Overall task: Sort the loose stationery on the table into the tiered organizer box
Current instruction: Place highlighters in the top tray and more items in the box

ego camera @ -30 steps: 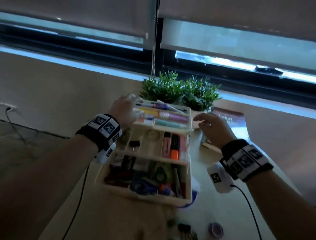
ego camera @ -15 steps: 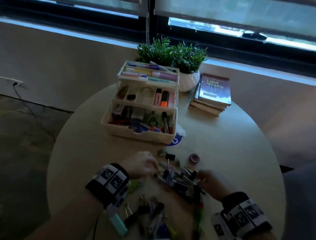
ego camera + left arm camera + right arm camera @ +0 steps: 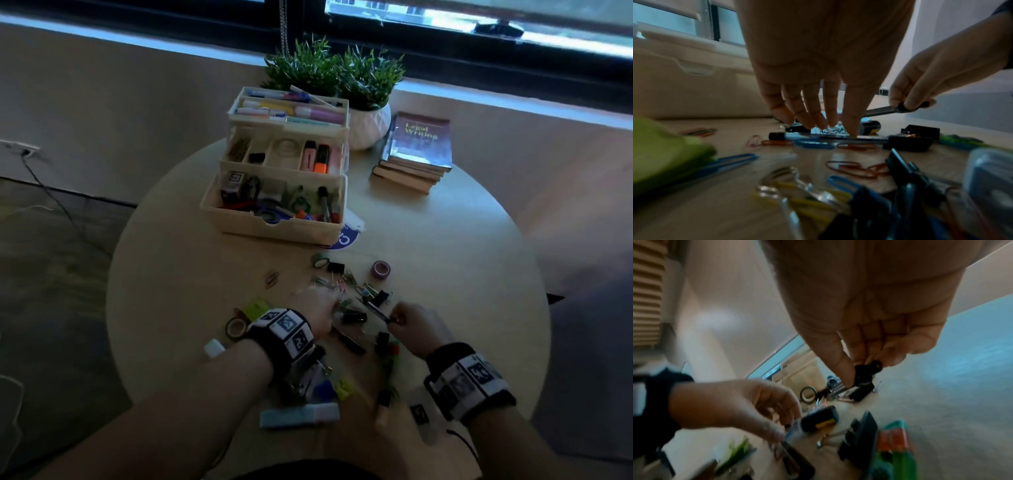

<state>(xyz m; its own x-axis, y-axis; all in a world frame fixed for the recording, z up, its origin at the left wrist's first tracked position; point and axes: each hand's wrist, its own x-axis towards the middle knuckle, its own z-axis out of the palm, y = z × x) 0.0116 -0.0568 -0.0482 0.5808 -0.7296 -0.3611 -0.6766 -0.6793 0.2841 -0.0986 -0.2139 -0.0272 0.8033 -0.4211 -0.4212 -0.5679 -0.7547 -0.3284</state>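
Note:
The cream three-tier organizer box (image 3: 270,229) stands open at the back of the round table, with pens, highlighters and clips in its tiers. Loose clips, binder clips and pens (image 3: 356,315) lie in a pile near the front. My left hand (image 3: 329,305) reaches down into the pile, and its straight fingertips (image 3: 818,126) touch a clear pen (image 3: 828,138) lying there. My right hand (image 3: 397,317) pinches the black end of a dark pen (image 3: 879,111) between thumb and fingers (image 3: 846,376), lifting that end off the table.
A potted plant (image 3: 368,126) and a stack of books (image 3: 416,150) sit behind and right of the box. Tape rolls (image 3: 381,269) (image 3: 236,327), a pale blue highlighter (image 3: 298,414) and green sticky notes (image 3: 257,308) lie around the pile. The table's rim (image 3: 534,308) curves close on the right.
Both hands have left the box's top tier and come down to the loose pile at the front. The right hand has taken hold of a dark pen.

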